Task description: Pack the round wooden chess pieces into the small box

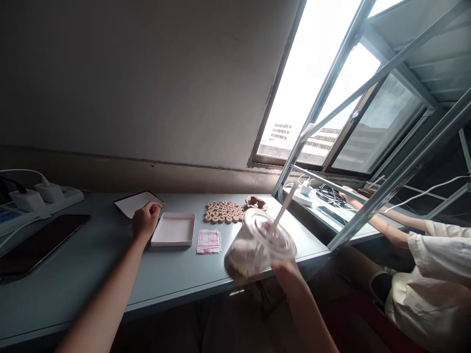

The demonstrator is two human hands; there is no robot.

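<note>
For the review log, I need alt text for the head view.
The right hand holds a lidded plastic cup with a straw at the table edge; the left hand rests by a shallow white box. Round wooden pieces lie beyond.

A clear plastic cup with a domed lid and white straw tilts in the right hand's grasp, dark drink low inside. An open shallow white box lies just beside the left fist.

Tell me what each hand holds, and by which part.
The right hand grips a lidded plastic cup by its lower side. The left hand holds nothing, resting beside a white box.
</note>
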